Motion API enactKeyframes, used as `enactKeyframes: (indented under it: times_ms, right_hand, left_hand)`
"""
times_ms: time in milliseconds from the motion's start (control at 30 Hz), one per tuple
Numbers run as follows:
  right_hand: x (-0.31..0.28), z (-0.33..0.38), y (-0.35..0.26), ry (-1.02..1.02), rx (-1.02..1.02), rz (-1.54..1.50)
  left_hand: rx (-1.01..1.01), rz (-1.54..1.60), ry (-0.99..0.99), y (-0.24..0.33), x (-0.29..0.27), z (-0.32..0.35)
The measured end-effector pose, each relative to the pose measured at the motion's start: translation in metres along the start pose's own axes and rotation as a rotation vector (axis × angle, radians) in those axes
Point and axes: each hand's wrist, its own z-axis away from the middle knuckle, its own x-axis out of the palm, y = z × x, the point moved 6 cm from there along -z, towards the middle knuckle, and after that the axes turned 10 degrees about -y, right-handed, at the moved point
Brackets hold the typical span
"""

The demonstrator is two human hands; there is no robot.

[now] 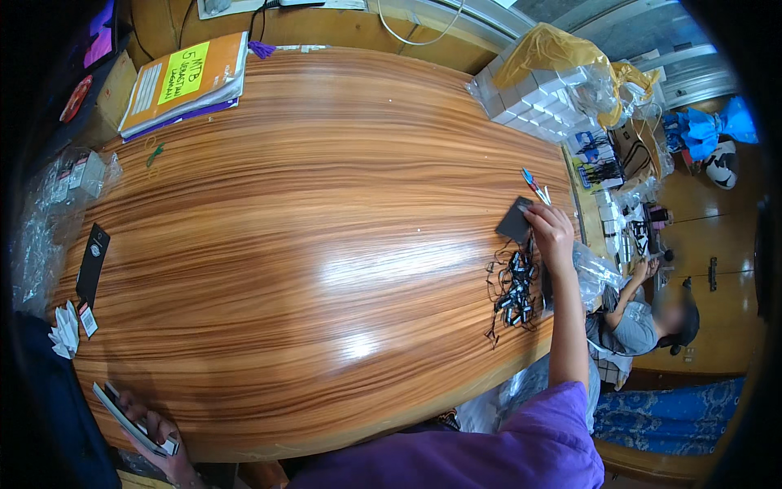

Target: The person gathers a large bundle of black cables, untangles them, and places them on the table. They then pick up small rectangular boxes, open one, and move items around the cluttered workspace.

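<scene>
At the table's near left corner, my left hand (163, 436) is closed around a slim white box (130, 422), tilted, with something dark along its inner side. My right hand (551, 232) reaches to the right side of the table, its fingers closed on the upper corner of a flat black card (514, 222). Just below that hand lies a tangled pile of black cables (515, 289) with small shiny parts. Beyond the card are a few pens (535, 186), red, blue and white.
A stack of white boxes (538, 98) under yellow plastic fills the far right corner. An orange notebook (191, 77) lies far left. Along the left edge are clear plastic wrap (41, 236), a black card with a tag (93, 262) and crumpled paper (63, 332). Another person (643, 326) sits at right.
</scene>
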Motion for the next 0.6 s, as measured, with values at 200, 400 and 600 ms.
enactKeyframes:
  times_ms: [200, 400, 600]
  right_hand:
    - [0.033, -0.098, 0.003, 0.073, -0.030, -0.033]
    - [0.027, -0.098, 0.056, 0.317, 0.181, -0.159]
    - [0.057, -0.066, 0.100, 0.124, 0.205, -0.199]
  left_hand:
    - [-0.006, 0.016, 0.000, -0.001, 0.007, 0.001]
    - [-0.002, 0.029, 0.009, 0.002, -0.005, 0.005]
    - [-0.017, 0.003, -0.023, -0.001, 0.000, 0.005]
